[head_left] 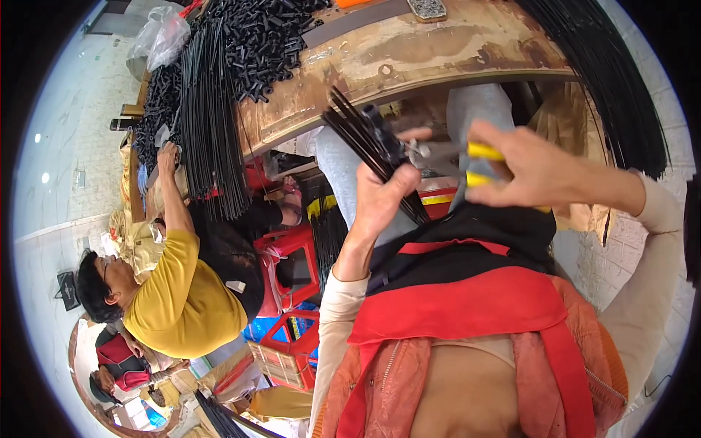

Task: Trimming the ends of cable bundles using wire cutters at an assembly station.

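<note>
My left hand (385, 196) is closed around a bundle of thin black rods (358, 135), which slants up and to the left above my lap. A short black tubular fitting (383, 131) also sits in that grip, beside the rods. My right hand (529, 168) is closed on pliers with yellow-and-black handles (483, 152). Their metal jaws reach leftward to the fitting and are smeared by motion, so I cannot tell whether they are clamped on it. Part of the left fingers is hidden behind the fitting.
A worn wooden workbench (438, 47) stands ahead, bearing a heap of black tubular fittings (255, 40) and a bundle of long black rods (212, 124). More rods (610, 73) hang at the right. A co-worker in a yellow shirt (186, 299) reaches to the bench at left, near red stools (299, 255).
</note>
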Tool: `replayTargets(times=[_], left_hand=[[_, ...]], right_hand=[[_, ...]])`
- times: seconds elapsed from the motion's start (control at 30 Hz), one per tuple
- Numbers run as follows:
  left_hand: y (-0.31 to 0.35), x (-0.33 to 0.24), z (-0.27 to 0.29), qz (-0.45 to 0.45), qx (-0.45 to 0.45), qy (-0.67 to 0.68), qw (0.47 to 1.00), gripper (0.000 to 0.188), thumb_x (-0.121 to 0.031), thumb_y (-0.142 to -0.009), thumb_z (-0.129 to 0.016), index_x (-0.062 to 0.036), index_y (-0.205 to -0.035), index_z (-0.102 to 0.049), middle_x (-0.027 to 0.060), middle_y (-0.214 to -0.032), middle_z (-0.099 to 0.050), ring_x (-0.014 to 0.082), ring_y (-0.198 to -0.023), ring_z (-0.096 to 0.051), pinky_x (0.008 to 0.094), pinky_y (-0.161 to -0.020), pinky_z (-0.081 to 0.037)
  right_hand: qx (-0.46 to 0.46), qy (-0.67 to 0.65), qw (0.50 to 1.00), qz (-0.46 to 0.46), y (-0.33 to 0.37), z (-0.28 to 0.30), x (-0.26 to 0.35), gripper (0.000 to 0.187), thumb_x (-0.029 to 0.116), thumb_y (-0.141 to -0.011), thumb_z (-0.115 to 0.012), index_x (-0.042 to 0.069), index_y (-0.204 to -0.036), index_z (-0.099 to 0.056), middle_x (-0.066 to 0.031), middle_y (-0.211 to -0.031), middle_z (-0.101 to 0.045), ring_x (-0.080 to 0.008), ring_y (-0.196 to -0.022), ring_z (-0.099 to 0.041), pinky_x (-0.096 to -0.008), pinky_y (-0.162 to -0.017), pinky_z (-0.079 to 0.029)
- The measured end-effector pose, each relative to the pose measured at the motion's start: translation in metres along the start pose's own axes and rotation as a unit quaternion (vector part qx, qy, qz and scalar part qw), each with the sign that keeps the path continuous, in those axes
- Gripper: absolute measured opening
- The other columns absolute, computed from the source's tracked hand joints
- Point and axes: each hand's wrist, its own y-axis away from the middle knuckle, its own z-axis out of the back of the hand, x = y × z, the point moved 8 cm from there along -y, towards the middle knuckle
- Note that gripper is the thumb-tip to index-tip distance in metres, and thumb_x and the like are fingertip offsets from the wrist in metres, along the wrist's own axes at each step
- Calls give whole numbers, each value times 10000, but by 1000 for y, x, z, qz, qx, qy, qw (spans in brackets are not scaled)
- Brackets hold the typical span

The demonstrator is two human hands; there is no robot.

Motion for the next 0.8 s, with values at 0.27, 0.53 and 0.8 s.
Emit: replayTargets(times=[0.27,0.53,0.8], left_hand=[[0,-1,-1,-1,23,6,1000,673,-401,-873,-692,71,-1303,-478,-45,-680,-427,52,-585,-365,215,-524,-282],[-1,-4,0,-37,3,-30,999,644,-447,-903,-632,54,-1278,-476,-42,-665,-363,71,-582,-311,226,-538,-262],[5,0,1,-32,55,25,998,439,-436,-919,-609,-26,-1031,-496,-6,-733,-468,91,-617,-407,244,-559,-335]], right_hand=[[165,-174,968,-78,0,-6,-15,421,265,-884,-638,-14,-1155,-477,-134,-780,-579,-258,-693,-586,-343,-637,-469],[-128,159,973,106,-1,16,3,375,297,-864,-633,1,-1064,-519,-177,-759,-582,-376,-716,-574,-410,-626,-442],[239,-331,887,-218,0,-22,-10,708,583,-980,-304,-52,-883,-603,-73,-588,-537,-124,-430,-480,-247,-428,-386]])
